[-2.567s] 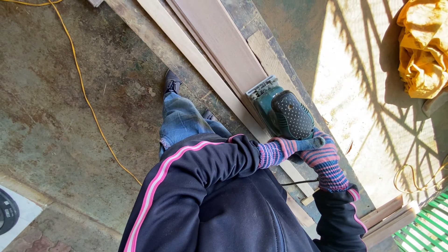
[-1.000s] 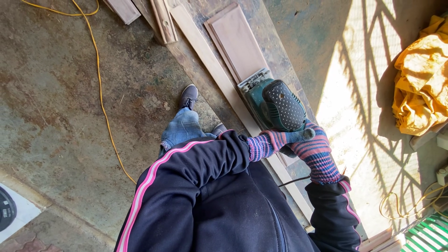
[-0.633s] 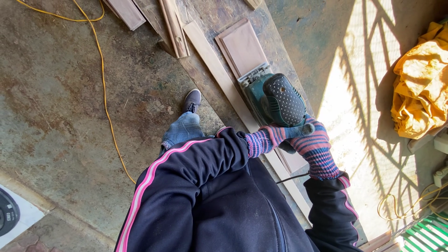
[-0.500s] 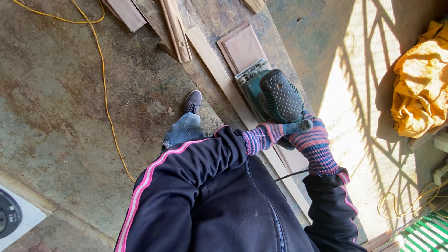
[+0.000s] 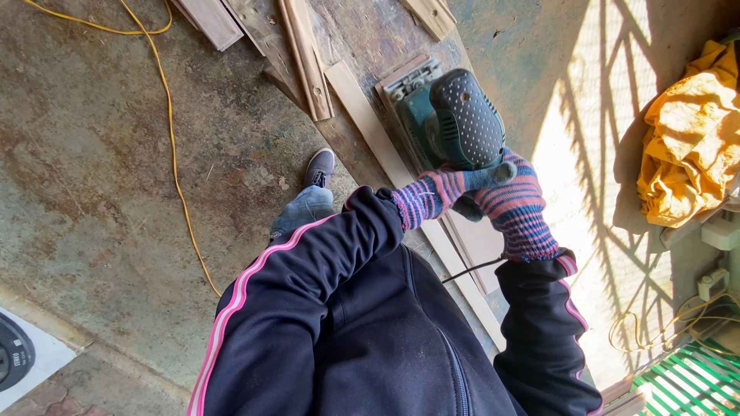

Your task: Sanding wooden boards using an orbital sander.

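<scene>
At the far left a yellow cable [image 5: 173,154] trails loosely across the stained concrete floor [image 5: 92,177], well apart from the work. Next comes the person's shoe [image 5: 317,167], planted on the floor just beside the long, worn bench [image 5: 370,31]. On the bench a thin wooden strip [image 5: 307,58] lies at the top, and a longer pale strip [image 5: 378,139] runs down alongside a flat brown board [image 5: 482,246]. The green sander [image 5: 447,115] sits flat on the far end of that board, its base almost at the board's end. The left hand [image 5: 432,196], in a striped glove, is closed around the rear of the sander, and the right hand [image 5: 516,204], gloved the same way, is clamped on the grip just beside it, so both hands hold the tool. A thin black cord [image 5: 470,270] leaves the sander under the right wrist and crosses close to the dark jacket. Farther right lie sunlit ground, a crumpled yellow cloth [image 5: 682,139] and a green slatted crate [image 5: 686,385]. The likely risks: with the sander so near the end, it could tip over the edge and round it off or gouge the wood; the board, apparently unclamped, could slide; and the black cord could snag under the arm.
</scene>
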